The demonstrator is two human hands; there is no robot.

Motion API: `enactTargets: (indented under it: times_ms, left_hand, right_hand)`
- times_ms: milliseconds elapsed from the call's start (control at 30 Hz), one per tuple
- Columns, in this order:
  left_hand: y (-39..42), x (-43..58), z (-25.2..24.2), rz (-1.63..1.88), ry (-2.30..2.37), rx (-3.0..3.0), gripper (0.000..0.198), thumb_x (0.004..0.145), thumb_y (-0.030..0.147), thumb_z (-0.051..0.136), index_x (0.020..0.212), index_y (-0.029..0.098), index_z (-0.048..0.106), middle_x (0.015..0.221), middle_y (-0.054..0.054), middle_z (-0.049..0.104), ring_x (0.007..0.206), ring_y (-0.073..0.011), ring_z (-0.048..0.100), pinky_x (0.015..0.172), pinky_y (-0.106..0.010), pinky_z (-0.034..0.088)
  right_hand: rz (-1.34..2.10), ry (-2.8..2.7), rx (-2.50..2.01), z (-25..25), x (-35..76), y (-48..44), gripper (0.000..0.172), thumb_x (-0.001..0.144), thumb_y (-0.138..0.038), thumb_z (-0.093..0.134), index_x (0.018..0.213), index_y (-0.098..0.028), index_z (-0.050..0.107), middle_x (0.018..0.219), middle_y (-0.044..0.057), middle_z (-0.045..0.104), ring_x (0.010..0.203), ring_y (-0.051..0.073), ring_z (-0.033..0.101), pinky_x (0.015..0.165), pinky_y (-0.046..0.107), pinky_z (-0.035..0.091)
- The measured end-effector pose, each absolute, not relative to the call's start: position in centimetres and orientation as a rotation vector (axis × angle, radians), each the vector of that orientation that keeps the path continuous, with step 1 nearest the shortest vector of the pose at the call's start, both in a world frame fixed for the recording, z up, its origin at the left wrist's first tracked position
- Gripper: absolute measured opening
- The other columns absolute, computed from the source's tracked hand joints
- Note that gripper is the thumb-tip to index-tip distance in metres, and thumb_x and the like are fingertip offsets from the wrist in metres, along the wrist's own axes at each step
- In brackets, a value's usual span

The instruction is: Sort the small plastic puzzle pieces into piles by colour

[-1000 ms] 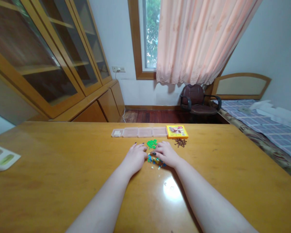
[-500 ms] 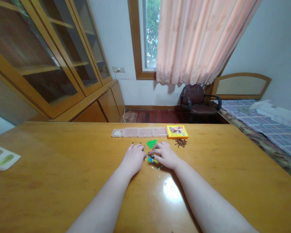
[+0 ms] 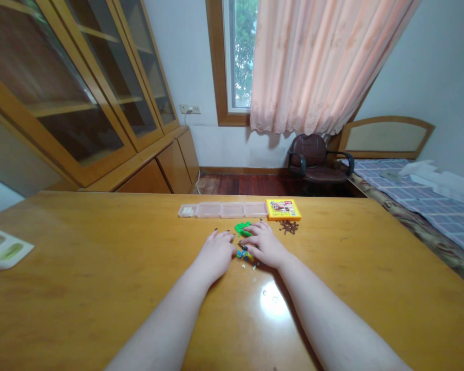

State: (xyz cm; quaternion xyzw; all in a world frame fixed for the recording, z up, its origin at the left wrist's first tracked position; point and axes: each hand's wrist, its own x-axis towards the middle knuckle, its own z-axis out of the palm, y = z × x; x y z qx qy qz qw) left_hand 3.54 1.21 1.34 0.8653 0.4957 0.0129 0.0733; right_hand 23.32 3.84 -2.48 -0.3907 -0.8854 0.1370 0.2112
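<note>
A small pile of mixed blue, yellow and white pieces lies on the wooden table between my hands. My left hand rests at its left, fingers stretched out and apart, the thumb side close to the pieces. From the right, my right hand reaches over the pile with spread fingers, its fingertips down among the pieces and covering part of them. Just beyond is a heap of green pieces, partly behind my right fingers. Brown pieces form another heap to the right of my right hand. No piece is visibly gripped.
A row of clear plastic trays stands beyond the heaps, with a yellow box at its right end. A white object sits at the table's left edge. Past the table are a chair and a bed.
My left hand has shifted slightly right and forward. The fingers of my right hand have spread more, and they cover part of the green heap.
</note>
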Motion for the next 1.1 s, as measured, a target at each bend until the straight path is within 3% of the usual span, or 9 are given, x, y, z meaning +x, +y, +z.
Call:
enactTargets:
  times_ms: [100,333,467,667,767,933,1100]
  left_hand:
    - [1.1,3.7,1.1,0.014,1.48,2.606,0.028,0.086,0.018,0.048,0.096,0.03,0.072,0.123,-0.006,0.059,0.12,-0.0255,0.047,0.108,-0.049,0.025]
    - [0.9,3.8,0.7,-0.068,1.545,2.513,0.036,0.085,0.017,0.045,0.11,0.03,0.067,0.135,-0.009,0.05,0.127,-0.0295,0.042,0.107,-0.054,0.025]
    - [1.2,3.8,0.2,-0.057,1.595,2.486,0.037,0.085,0.018,0.045,0.114,0.03,0.064,0.138,-0.009,0.047,0.13,-0.0278,0.039,0.108,-0.051,0.024]
    - [2.1,3.4,-0.5,0.012,1.638,2.505,0.036,0.087,0.021,0.045,0.12,0.026,0.06,0.14,-0.012,0.044,0.13,-0.0286,0.038,0.108,-0.051,0.024]
    - [1.9,3.2,0.2,-0.013,1.663,2.528,0.033,0.086,0.019,0.045,0.114,0.025,0.064,0.134,-0.013,0.05,0.125,-0.0284,0.044,0.107,-0.052,0.026]
    - [1.2,3.3,2.1,-0.083,1.586,2.562,0.025,0.083,0.016,0.05,0.085,0.025,0.073,0.114,-0.008,0.063,0.119,-0.0271,0.049,0.107,-0.05,0.025]
    - [0.9,3.6,1.8,-0.108,1.53,2.574,0.026,0.083,0.016,0.05,0.085,0.027,0.074,0.117,-0.007,0.063,0.12,-0.0271,0.048,0.107,-0.05,0.025]
  right_hand:
    - [0.406,-2.485,-1.129,-2.8,23.3,3.9,0.028,0.088,-0.041,0.051,0.108,-0.032,0.068,0.133,0.004,0.051,0.123,0.027,0.035,0.105,0.055,0.015]
    - [0.392,-2.429,-1.06,-2.7,23.3,4.1,0.028,0.089,-0.036,0.051,0.079,-0.026,0.074,0.116,0.003,0.064,0.114,0.024,0.044,0.105,0.05,0.021]
    - [0.408,-2.411,-1.0,-2.4,23.4,4.0,0.026,0.089,-0.035,0.051,0.08,-0.025,0.074,0.113,0.004,0.065,0.112,0.024,0.046,0.103,0.049,0.025]
    - [0.52,-2.484,-0.859,-3.0,23.2,3.8,0.025,0.087,-0.042,0.054,0.086,-0.028,0.075,0.126,0.002,0.058,0.12,0.024,0.042,0.105,0.046,0.025]
    - [0.54,-2.525,-0.867,-3.1,23.0,3.6,0.024,0.086,-0.045,0.055,0.087,-0.031,0.074,0.132,0.0,0.054,0.123,0.025,0.04,0.108,0.05,0.017]
    - [0.535,-2.525,-0.99,-2.7,22.9,3.5,0.027,0.087,-0.048,0.052,0.096,-0.033,0.072,0.134,0.001,0.052,0.127,0.027,0.035,0.108,0.054,0.013]
    - [0.488,-2.478,-1.142,-2.7,23.0,3.7,0.028,0.091,-0.042,0.046,0.102,-0.032,0.07,0.134,0.002,0.051,0.128,0.027,0.032,0.108,0.057,0.009]
